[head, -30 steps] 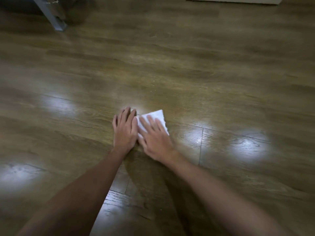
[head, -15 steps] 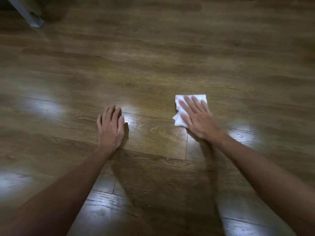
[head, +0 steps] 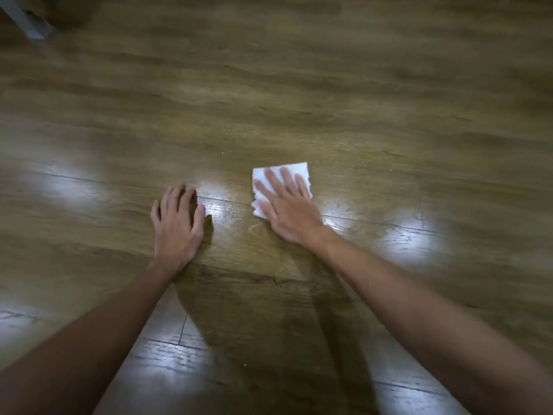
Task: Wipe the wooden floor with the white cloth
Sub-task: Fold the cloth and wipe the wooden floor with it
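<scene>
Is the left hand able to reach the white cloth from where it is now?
Probably yes. The left hand rests flat on the wooden floor, and only bare floor lies between it and the white cloth. The right hand presses on the cloth, covering much of it, so only its edges are free.

Two hands are showing: left hand point(head: 179, 223) and right hand point(head: 288, 210). One white cloth point(head: 280, 186) is lying on one wooden floor point(head: 329, 85). One grey furniture leg point(head: 25, 20) is standing top left.
</scene>
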